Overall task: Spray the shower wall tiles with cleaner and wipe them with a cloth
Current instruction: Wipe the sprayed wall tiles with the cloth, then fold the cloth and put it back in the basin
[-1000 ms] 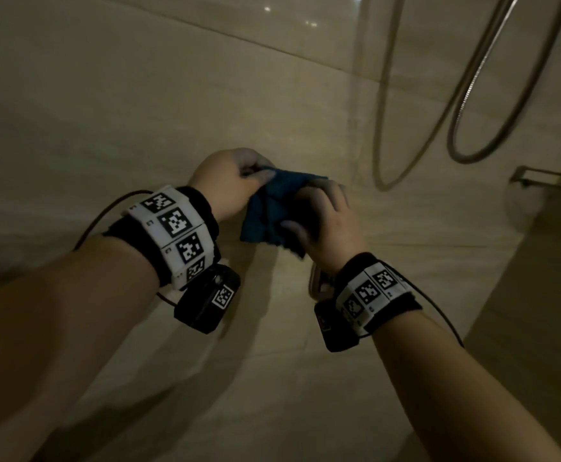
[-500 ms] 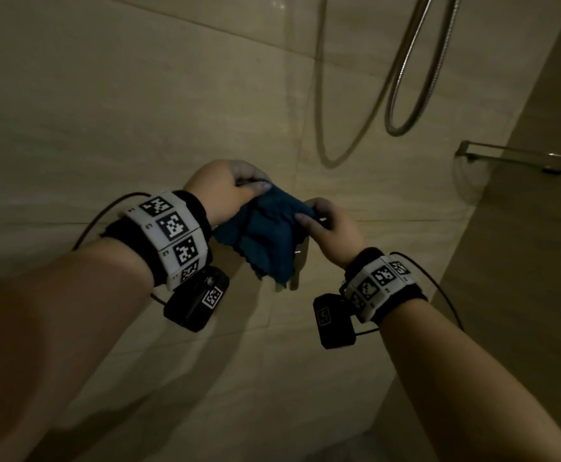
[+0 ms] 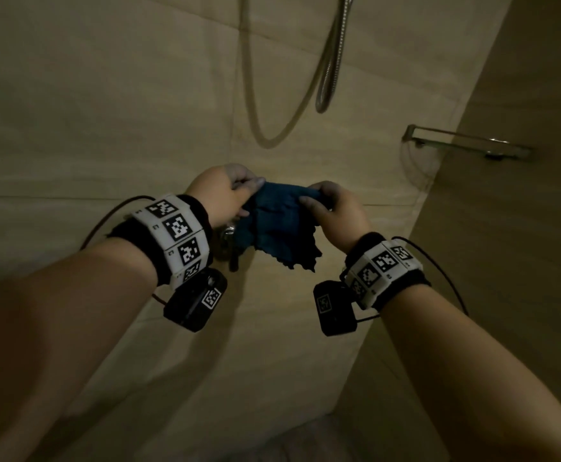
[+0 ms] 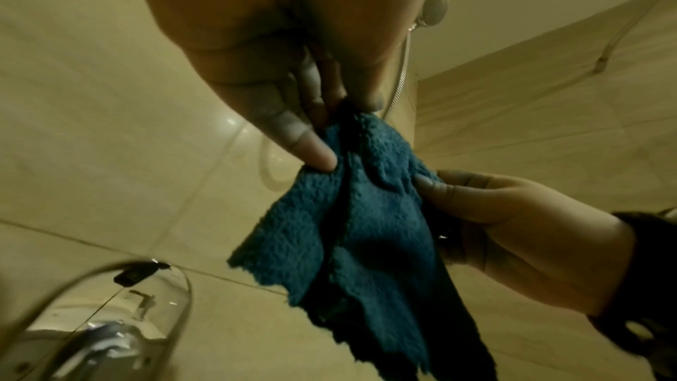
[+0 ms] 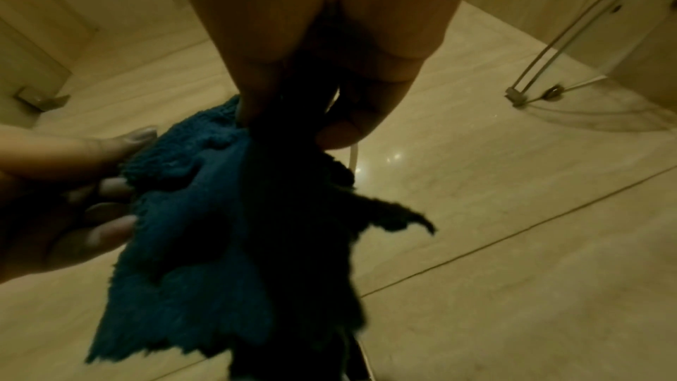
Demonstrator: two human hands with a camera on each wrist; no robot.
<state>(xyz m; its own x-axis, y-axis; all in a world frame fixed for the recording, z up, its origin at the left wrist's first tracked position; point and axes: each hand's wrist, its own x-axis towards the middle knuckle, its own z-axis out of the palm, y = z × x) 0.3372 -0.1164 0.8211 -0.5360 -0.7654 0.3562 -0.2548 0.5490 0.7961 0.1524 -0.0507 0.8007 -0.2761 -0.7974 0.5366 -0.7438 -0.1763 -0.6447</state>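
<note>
A dark blue terry cloth point(image 3: 279, 225) hangs in the air in front of the beige shower wall tiles point(image 3: 106, 111). My left hand point(image 3: 229, 195) pinches its upper left edge between thumb and fingers. My right hand point(image 3: 332, 208) pinches the upper right edge, so the cloth point(image 4: 366, 213) is stretched a little between them and its ragged lower edge droops. The left wrist view shows my left fingertips point(image 4: 315, 152) on the cloth, with the right hand point(image 4: 494, 213) beside it. In the right wrist view the cloth point(image 5: 205, 228) hangs below my right fingers point(image 5: 340, 132). No spray bottle is in view.
A metal shower hose point(image 3: 329, 71) loops down the wall above my hands. A glass corner shelf point(image 3: 465, 145) is fixed at the right where the side wall point(image 3: 522, 228) meets the tiled wall. A chrome tap fitting point(image 3: 231, 241) sits just behind the cloth.
My hands have drawn apart and spread the bunched cloth between them. The view has tilted down, so the hose and shelf sit higher and more to the left.
</note>
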